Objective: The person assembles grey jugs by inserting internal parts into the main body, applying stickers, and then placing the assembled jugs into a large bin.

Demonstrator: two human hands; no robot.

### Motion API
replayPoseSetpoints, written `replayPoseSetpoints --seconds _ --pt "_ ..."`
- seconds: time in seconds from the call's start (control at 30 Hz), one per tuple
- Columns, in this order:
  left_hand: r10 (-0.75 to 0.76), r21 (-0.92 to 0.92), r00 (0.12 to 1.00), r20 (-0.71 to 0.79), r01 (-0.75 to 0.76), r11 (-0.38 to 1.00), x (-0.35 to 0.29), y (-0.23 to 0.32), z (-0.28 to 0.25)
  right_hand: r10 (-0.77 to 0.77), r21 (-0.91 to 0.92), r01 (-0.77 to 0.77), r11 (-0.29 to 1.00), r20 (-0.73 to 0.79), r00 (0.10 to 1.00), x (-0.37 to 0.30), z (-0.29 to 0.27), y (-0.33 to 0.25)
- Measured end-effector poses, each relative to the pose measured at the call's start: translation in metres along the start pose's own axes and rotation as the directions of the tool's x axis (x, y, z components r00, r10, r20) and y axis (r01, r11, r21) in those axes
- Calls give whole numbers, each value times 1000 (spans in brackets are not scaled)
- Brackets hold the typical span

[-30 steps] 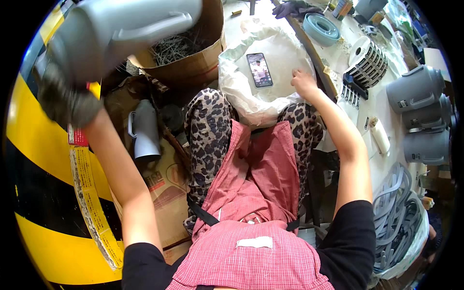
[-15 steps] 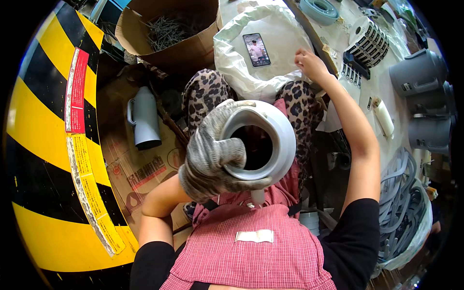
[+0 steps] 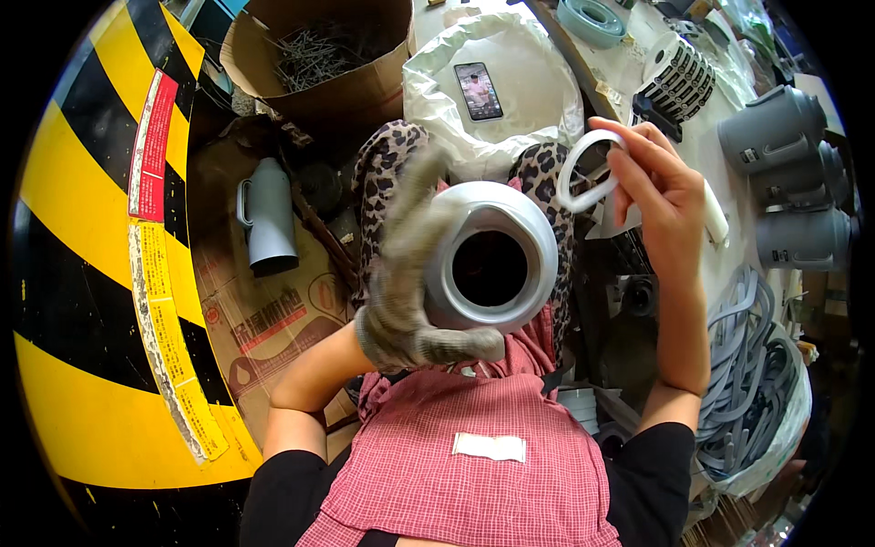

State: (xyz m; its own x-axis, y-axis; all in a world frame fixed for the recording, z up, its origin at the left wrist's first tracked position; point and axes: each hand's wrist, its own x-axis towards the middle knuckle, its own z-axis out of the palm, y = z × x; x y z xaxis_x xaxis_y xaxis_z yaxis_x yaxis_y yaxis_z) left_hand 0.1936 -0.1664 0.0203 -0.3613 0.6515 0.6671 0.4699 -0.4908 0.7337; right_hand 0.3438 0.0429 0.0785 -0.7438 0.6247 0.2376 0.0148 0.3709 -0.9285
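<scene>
A grey thermos jug body (image 3: 439, 296) stands at my lap between my knees, its round dark mouth facing up. My left hand (image 3: 396, 283), in a grey work glove, lies along the jug's left side. Its fingers are stretched and blurred by motion, with the thumb spread apart below the rim. Bare-skinned, my right hand (image 3: 658, 187) is raised to the right of the jug. Between its thumb and fingers it pinches a white ring (image 3: 567, 187), slightly pointed in shape and apart from the jug.
Ahead, a phone (image 3: 478, 91) lies in an opened white plastic bag (image 3: 538, 109). A cardboard box (image 3: 251, 64) of thin metal pieces is at far left, above another grey jug (image 3: 272, 214). On the right are several grey jugs (image 3: 770, 137), a label roll (image 3: 679, 77) and grey strips (image 3: 743, 365).
My left hand has let go of the jug's rim and its fingers have come out of the mouth. My right hand has come back from the bag's edge, now with the white ring.
</scene>
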Motion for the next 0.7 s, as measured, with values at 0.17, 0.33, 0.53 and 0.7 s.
replayPoseSetpoints --seconds 0.17,0.33,0.53,0.7 --pt "-467 173 850 244 436 883 9 56 -27 -140 31 150 988 571 809 -24 28 -38" --pt "1 706 889 458 -364 608 21 49 -40 -181 -165 244 956 324 928 -27 54 -27" --pt "-62 748 914 401 -287 599 9 21 -34 74 -43 -62 997 405 911 -17 54 -23" --pt "-131 808 936 327 -205 552 -7 15 0 -120 -174 170 970 264 957 -22 72 -1"
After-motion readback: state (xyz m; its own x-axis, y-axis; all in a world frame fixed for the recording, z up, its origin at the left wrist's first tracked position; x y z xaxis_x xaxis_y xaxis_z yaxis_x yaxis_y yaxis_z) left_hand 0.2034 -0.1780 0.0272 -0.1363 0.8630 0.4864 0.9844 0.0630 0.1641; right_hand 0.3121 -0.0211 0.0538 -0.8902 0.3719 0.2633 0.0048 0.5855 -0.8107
